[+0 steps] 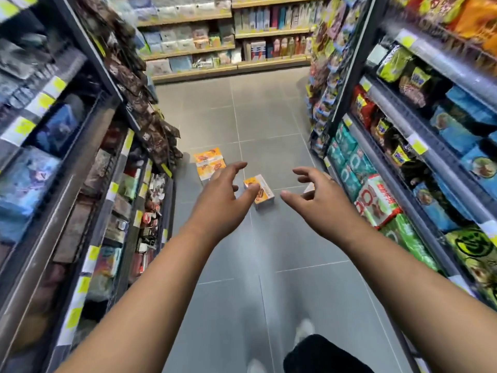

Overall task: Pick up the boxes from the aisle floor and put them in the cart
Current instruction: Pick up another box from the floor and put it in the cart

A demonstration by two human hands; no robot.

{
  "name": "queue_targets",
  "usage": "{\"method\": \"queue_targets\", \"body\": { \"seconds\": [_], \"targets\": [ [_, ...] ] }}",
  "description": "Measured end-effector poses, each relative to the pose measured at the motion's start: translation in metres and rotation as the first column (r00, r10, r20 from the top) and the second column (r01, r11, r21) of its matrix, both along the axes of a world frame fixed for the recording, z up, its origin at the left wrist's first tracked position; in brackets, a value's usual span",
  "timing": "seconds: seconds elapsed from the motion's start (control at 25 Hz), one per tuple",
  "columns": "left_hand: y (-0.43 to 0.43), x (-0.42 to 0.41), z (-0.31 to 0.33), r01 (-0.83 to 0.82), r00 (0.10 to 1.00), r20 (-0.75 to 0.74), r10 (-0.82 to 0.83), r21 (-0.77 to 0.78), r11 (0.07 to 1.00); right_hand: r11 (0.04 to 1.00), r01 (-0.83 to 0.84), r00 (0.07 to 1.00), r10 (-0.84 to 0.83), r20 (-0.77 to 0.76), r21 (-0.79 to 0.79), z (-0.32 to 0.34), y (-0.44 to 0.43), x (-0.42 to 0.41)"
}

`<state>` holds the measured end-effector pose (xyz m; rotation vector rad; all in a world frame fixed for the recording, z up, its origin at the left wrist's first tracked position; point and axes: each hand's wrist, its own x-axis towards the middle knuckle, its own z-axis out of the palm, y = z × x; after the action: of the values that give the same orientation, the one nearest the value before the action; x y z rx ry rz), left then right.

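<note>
Reaching over the floor [269,117], left hand [223,192] and right hand [317,200] have fingers spread wide, gripping nothing. Orange box [262,193] sits on the tiles between them, more boxes [209,162] lie farther off, left.

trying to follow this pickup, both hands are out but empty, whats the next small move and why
Probably lower both hands onto the nearest orange box and close on its sides. The left hand and right hand are open and hold nothing, and in this view that box lies on the floor tiles between them; the other orange boxes lie farther off.
</note>
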<state>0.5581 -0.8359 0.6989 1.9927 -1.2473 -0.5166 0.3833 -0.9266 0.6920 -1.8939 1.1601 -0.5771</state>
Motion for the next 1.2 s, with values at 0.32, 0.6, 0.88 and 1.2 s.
{"method": "queue_targets", "body": {
  "seconds": [0.32, 0.6, 0.88, 1.2],
  "targets": [
    [-0.172, 0.094, -0.029, -0.026, 0.999, 0.024, 0.024, 0.054, 0.998, 0.999, -0.043, 0.998, 0.044, -0.043, 0.02, -0.032, -0.177, 0.096],
    [-0.313, 0.159, -0.04, -0.051, 0.999, 0.013, 0.05, 0.118, 0.992, 0.992, -0.101, 0.987, 0.109, -0.12, 0.072, -0.053, -0.312, 0.165],
    [-0.431, 0.256, -0.114, 0.019, 0.999, 0.026, -0.027, 0.28, 0.96, 0.976, 0.02, 0.972, 0.032, -0.233, 0.216, -0.128, -0.417, 0.239],
    [-0.557, 0.349, -0.275, 0.205, 0.975, -0.043, -0.216, 0.534, 0.82, 0.916, 0.282, 0.864, -0.114, -0.491, 0.283, -0.297, -0.506, 0.333]
  ]
}}
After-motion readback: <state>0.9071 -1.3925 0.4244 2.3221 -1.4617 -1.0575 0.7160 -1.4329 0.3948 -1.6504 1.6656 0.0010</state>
